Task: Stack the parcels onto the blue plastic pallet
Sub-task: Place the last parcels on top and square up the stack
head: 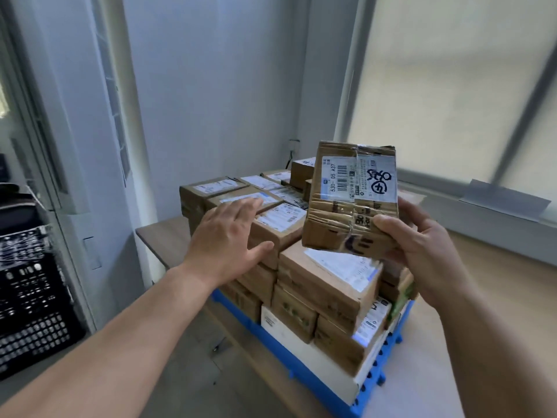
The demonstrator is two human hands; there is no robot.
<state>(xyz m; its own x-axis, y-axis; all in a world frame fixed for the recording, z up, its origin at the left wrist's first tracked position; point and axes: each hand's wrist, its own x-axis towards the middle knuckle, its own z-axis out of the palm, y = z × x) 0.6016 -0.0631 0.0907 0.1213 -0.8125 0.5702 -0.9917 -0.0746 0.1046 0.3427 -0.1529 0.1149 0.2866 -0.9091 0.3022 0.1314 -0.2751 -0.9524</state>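
Two hands [229,236] [422,236], one blue pallet [286,354], one black crate [30,312], over a dozen parcels [328,276].

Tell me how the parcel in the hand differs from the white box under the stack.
The held parcel is brown, creased cardboard; the white box looks smooth. The held parcel is gripped aloft, tilted, by the right hand; the white box lies flat on the blue pallet under others. Both are rectangular boxes.

Brown cardboard parcel [351,200] — white label, black barcode and marker scrawl; brown stacked parcels [325,282] on a blue pallet [304,368]; black perforated crate [33,300].
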